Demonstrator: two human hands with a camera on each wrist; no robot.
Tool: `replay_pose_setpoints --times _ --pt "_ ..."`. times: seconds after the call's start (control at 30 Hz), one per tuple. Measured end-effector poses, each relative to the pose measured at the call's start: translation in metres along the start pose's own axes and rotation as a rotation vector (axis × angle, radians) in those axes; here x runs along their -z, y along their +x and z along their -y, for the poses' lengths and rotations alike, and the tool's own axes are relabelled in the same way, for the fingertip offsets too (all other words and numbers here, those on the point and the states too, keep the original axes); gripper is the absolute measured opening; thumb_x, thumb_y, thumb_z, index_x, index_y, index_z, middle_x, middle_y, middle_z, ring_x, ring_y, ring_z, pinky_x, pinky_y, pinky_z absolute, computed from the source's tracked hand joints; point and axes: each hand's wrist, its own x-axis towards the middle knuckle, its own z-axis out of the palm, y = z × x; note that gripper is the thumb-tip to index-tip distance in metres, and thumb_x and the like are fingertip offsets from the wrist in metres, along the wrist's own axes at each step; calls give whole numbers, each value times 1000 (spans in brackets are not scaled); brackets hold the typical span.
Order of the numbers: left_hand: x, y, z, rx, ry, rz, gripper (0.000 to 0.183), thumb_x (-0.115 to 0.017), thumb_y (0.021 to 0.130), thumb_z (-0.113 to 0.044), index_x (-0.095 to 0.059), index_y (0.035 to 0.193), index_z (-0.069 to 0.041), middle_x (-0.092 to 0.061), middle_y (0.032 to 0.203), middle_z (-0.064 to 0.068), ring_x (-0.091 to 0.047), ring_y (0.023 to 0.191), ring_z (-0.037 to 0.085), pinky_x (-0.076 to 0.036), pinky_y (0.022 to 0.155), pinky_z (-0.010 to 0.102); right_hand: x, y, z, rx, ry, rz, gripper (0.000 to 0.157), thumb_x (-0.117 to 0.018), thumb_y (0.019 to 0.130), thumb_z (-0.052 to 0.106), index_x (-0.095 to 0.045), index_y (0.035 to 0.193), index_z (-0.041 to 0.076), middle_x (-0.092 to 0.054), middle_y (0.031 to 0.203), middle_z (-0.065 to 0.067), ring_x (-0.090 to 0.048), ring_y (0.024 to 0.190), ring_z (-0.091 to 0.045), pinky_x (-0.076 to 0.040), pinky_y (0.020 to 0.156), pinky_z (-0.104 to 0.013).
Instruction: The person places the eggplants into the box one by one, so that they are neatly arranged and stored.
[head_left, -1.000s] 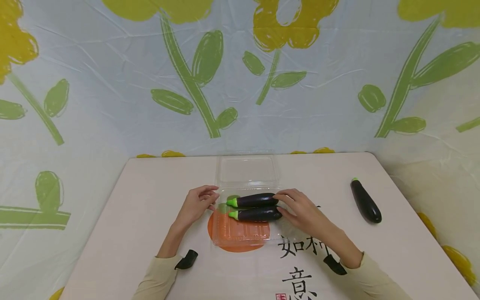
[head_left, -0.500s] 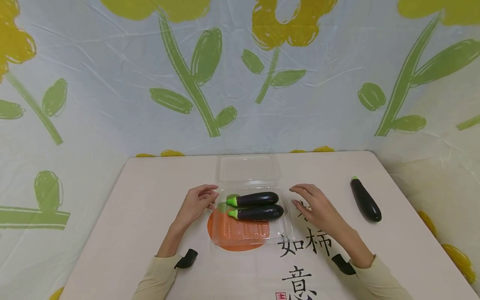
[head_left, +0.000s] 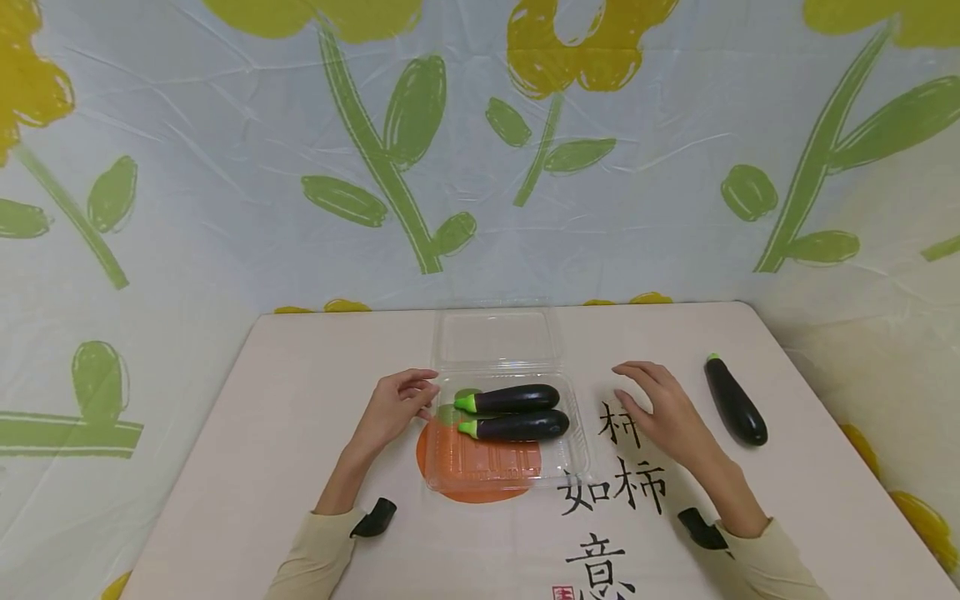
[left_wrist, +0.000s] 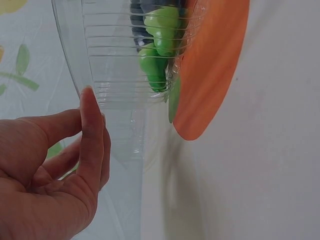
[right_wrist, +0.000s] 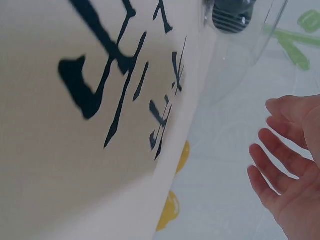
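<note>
Eggplant, dark and glossy with a bright green cap, lay alone to the right of the right hand (head_left: 663, 408), its cap pointing away from the person and its fat end nearer; call it the loose eggplant (head_left: 737, 402). That hand held nothing: thumb and fingers stood well parted in a loose curve. To its left, well apart from the fingertips, the clear plastic clamshell (head_left: 558, 462) sat between the two hands, its lid (head_left: 495, 337) thrown back beyond them. Inside lay the far eggplant (head_left: 517, 398) and the near eggplant (head_left: 525, 426), side by side, both caps toward the left hand (head_left: 388, 408). The left hand's bent fingers met the left rim, though I could not tell whether they pinched it or only rested there.

The loose eggplant looked firm, smooth and rather slick — likely light enough for one hand. A grip across its middle, thumb on one side and fingers on the other, seemed surest; the rounded end might well slip. The clamshell, thin and springy by its look, would probably flex or slide if pulled — best steadied lightly at the rim.
</note>
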Motion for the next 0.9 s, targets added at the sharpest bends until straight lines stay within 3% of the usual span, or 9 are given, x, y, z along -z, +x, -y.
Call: replay_pose_setpoints --times 0.23,0.33,0.67,0.8,0.9 --pt "-1 2 2 12 5 -5 37 -67 100 -6 -61 133 9 -65 109 27 -68 77 31 -63 74 50 7 -7 -14 -50 12 -36 38 -79 80 -11 -68 116 -7 -65 117 -21 -59 110 -39 -36 100 -12" --pt "-1 2 3 9 7 -2 37 -67 100 -6 -61 133 9 -65 109 28 -68 78 33 -63 74 50 10 -10 -19 -72 8 -53 37 -79 80 -11 -68 116 -7 -65 117 -21 -59 110 -41 -31 102 -7" --pt "1 -1 0 -16 -7 4 38 -67 100 -7 -60 132 11 -65 108 28 -69 73 31 -64 71 45 25 -22 -40 -133 -23 -108 38 -79 79 -12 -68 115 -7 -64 114 -23 -59 108 -42 -30 98 -6" --pt "1 -1 -1 -6 -7 1 38 -68 100 -8 -61 133 9 -66 109 27 -69 74 27 -64 72 45 33 -27 -47 -168 -32 -112 38 -79 79 -11 -68 115 -6 -65 112 -22 -59 107 -42 -34 95 -12" --pt "0 0 -1 2 -5 -2 37 -68 100 -7 -61 133 9 -66 109 27 -68 75 27 -63 73 47 38 -31 -51 -202 -34 -109 36 -79 81 -10 -68 115 -7 -65 112 -24 -59 107 -44 -41 94 -26"
